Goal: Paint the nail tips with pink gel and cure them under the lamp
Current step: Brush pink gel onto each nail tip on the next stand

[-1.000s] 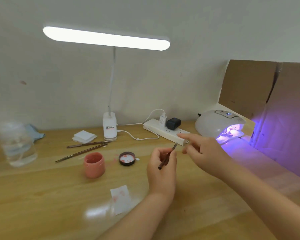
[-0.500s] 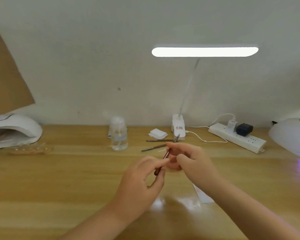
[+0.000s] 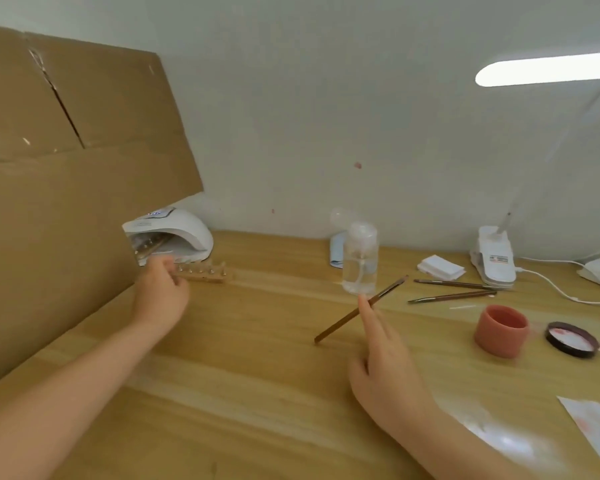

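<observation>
A wooden strip with several nail tips [image 3: 207, 273] lies on the table in front of a white curing lamp [image 3: 174, 232] at the left. My left hand [image 3: 161, 294] is at the strip's left end, fingers curled round it. Another strip with tips sits inside the lamp's mouth. My right hand [image 3: 385, 362] holds a brown brush [image 3: 347, 317] between its fingers, bristle end up and to the right. The pink gel jar [image 3: 501, 330] stands open at the right, its black lid [image 3: 572, 339] beside it.
A clear pump bottle [image 3: 359, 261] stands just behind the brush tip. Two more brushes [image 3: 452, 289], white pads [image 3: 440, 266], a desk lamp base [image 3: 494, 259] and a cable lie at the right. Cardboard [image 3: 66, 168] walls off the left. A stained paper [image 3: 596, 427] lies at the near right.
The view has swung left. My hands have parted: the left went out to the strip by the left lamp, while the right kept the brush.
</observation>
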{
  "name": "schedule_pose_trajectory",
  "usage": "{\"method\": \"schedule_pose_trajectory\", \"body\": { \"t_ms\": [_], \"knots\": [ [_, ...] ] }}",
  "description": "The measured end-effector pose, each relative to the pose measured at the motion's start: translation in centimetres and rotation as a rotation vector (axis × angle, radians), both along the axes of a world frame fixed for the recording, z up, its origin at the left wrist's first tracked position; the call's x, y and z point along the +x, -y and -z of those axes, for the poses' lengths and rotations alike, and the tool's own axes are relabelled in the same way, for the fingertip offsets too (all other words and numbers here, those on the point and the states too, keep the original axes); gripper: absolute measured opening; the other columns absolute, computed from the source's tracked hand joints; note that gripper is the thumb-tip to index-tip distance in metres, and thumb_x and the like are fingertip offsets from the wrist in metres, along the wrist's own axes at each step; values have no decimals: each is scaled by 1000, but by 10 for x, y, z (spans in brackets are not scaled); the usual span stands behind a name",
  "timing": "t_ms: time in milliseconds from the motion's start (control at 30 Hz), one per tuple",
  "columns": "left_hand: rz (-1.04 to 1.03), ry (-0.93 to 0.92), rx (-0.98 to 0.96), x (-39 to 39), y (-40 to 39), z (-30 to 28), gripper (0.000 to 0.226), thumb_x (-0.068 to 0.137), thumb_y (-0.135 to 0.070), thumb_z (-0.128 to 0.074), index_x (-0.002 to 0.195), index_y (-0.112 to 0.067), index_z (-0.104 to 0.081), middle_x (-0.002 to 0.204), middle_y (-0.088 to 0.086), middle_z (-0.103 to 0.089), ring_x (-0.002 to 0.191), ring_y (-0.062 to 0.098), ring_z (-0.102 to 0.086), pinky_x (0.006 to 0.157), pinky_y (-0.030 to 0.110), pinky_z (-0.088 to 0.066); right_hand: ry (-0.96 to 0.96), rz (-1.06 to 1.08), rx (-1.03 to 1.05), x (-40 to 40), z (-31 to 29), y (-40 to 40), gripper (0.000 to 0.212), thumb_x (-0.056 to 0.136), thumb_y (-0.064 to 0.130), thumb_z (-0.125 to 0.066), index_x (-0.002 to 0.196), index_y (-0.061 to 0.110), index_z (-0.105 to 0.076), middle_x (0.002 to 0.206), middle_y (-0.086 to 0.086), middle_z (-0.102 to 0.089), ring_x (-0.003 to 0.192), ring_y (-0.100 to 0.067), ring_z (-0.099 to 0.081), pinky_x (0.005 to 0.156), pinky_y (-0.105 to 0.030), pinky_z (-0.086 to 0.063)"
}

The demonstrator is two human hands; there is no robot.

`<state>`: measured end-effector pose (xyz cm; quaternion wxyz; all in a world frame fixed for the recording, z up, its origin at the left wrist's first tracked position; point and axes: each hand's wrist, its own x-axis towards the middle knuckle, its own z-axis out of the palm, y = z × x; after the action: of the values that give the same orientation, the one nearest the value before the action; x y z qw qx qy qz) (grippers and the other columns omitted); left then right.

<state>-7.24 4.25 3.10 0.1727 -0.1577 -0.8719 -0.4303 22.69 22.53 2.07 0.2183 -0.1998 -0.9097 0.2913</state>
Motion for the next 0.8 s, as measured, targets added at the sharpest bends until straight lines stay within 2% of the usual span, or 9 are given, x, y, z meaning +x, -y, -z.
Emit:
{"method": "schedule_pose_trajectory", "body": {
  "t_ms": [100,233,333,467,567,633,733,800],
  "knots": [
    [-125,85,-150,-40,7,1,52,82,6,-56,132,-2,-44,127,20,-53,116,40,-50,90,45,-44,19,22,75,-1,4,0,84,88,8,-46,152,30,2,158,3,-20,140,-13,-23,107,-17,-20],
    [-35,314,-188,-82,12,12,70,82,1,-55,146,-13,-30,129,16,-51,107,36,-55,82,44,-51,20,32,114,-3,3,1,81,89,9,-46,153,28,-1,156,3,-24,138,-12,-23,102,-11,-17],
    [54,366,-112,-100,9,21,77,83,-3,-57,151,-18,-24,146,8,-44,116,29,-51,86,39,-49,12,46,110,-2,3,0,78,89,9,-47,153,28,-6,153,8,-27,134,-8,-25,93,-5,-15],
    [132,405,-89,-109,-3,27,80,84,-7,-59,153,-20,-20,153,-1,-40,131,24,-43,98,38,-42,7,39,101,-1,2,0,75,87,6,-46,151,29,-16,140,12,-39,120,-5,-33,86,-6,-19],
    [125,373,-90,-106,-5,29,79,85,-13,-62,153,-20,-22,150,0,-43,128,23,-45,97,36,-40,-7,51,81,-1,1,-1,73,87,4,-47,150,29,-21,124,14,-44,104,-1,-35,82,-8,-22],
    [173,306,-119,-100,-4,31,77,89,-18,-65,153,-16,-23,145,1,-50,129,24,-45,101,36,-37,-15,56,66,1,0,0,72,86,3,-48,149,28,-23,113,18,-41,98,0,-33,80,-8,-22],
    [270,157,-243,-83,-3,31,73,91,-25,-67,152,-15,-29,134,0,-59,128,24,-47,103,37,-34,-26,61,45,4,-2,3,70,87,4,-49,148,27,-26,105,17,-42,92,-2,-36,76,-6,-27],
    [317,85,-287,-70,-4,28,70,89,-28,-70,150,-19,-34,127,-2,-64,127,24,-47,107,41,-34,-37,65,30,7,-5,3,68,88,6,-49,148,28,-25,112,14,-47,96,-3,-38,77,-8,-26]
  ]
}}
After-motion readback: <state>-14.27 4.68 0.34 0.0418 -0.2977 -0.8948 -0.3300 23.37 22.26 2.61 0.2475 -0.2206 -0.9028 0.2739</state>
